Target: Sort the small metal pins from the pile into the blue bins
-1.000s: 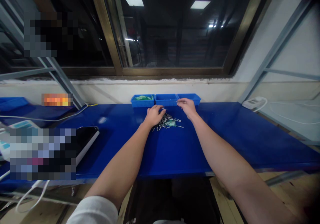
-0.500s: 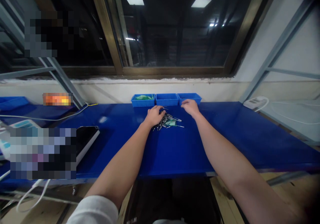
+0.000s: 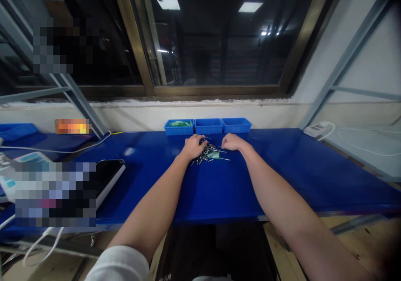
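A loose pile of thin metal pins with black parts, looking like blind rivets [image 3: 205, 153], lies on the blue tabletop [image 3: 216, 193]. A small green packet [image 3: 213, 155] lies among them. My left hand [image 3: 193, 147] rests over the left side of the pile, thumb and fingers apart, with pins beneath and beside it. Just right of the pile, my right hand [image 3: 232, 142] is closed, its fingers curled together. A thin line shows by its fingertips, but I cannot tell whether it is held.
Along the wall stand three blue bins: the left bin [image 3: 169, 130] contains green packets, beside a middle bin [image 3: 209, 127] and a right bin [image 3: 237, 126]. A dark-topped device [image 3: 109, 172] sits at left. A white power strip [image 3: 319, 128] lies at the far right.
My right hand has moved from the front of the right bin toward me and left, to the pile's edge, and its fingers are more curled. My left hand has stayed over the pile.
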Demonstrator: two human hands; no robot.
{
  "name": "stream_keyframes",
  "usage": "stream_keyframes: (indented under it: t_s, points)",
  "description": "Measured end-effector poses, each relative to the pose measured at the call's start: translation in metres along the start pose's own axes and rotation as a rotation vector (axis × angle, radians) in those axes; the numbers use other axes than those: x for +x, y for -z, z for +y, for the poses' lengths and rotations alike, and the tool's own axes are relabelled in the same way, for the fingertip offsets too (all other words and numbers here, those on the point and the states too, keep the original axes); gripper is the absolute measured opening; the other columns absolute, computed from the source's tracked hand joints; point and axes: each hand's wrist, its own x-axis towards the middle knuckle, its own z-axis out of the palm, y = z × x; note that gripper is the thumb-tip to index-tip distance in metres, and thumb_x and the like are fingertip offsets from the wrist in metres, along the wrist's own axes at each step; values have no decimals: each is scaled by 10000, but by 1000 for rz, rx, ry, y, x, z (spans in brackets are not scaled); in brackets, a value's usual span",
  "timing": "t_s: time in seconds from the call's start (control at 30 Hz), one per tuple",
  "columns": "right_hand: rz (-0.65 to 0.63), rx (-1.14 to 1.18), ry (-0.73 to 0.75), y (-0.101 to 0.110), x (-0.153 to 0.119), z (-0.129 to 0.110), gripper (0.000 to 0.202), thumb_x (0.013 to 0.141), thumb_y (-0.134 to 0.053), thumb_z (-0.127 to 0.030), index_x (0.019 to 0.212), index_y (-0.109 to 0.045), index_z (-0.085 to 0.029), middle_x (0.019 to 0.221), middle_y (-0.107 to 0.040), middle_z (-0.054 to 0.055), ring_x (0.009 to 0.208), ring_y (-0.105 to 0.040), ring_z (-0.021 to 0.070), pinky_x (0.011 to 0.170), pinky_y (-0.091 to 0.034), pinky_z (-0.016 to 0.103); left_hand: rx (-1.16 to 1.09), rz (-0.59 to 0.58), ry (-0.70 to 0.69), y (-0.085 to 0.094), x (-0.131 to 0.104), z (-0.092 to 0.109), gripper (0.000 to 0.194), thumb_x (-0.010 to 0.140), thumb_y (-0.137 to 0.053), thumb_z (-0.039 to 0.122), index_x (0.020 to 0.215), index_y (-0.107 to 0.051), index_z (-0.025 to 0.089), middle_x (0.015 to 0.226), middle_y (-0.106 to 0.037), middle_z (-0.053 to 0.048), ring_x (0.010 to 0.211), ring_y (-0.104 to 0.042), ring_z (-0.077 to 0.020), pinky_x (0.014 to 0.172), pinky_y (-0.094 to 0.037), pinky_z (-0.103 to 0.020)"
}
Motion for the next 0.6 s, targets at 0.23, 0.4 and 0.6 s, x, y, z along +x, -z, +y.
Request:
stream_keyframes:
  t_s: [0.23, 0.4, 0.6]
  points:
    - [123, -22, 199, -8, -2, -11, 92, 778, -564, -230, 799, -643, -187, 820, -675, 51, 744, -586, 153, 653, -394, 227, -48, 29, -99, 0, 0, 1, 299, 853, -495, 367, 1086, -615, 222, 1130, -619, -54, 1087, -547, -210, 953, -394, -362]
    - [151, 113, 350, -13, -7, -26, 121, 812, -517, -233, 843, -613, -166, 803, -648, 29, 733, -566, 131, 666, -392, 227, -98, 21, -220, 1, 0, 0, 227, 860, -493, 327, 982, -657, 228, 1042, -651, -32, 1024, -569, -181, 922, -409, -327]
    - [175, 425, 365, -16, -4, -25, 162, 756, -570, -298, 825, -591, -154, 717, -612, 5, 664, -550, 119, 642, -419, 238, -90, 56, -161, 2, 1, 0, 224, 875, -468, 310, 919, -672, 227, 1013, -658, -31, 987, -583, -180, 909, -412, -330]
